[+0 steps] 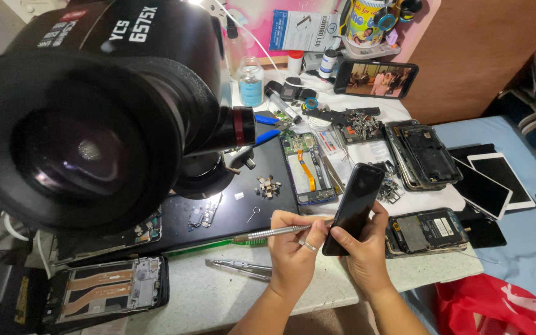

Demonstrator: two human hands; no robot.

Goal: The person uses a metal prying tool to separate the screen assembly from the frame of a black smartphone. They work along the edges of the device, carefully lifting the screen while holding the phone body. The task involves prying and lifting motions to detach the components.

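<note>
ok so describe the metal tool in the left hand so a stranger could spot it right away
Start at the big black microscope and drop to the black work mat under it. Along the mat's near edge a slim silver screwdriver lies level in the left hand. Unlike the tweezers lying loose below, it is held.

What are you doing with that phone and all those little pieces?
A person holds a dark phone upright in the right hand. The left hand holds a thin metal tool whose tip meets the phone's edge. Opened phones and tiny parts lie spread on the table beside a big microscope.
</note>
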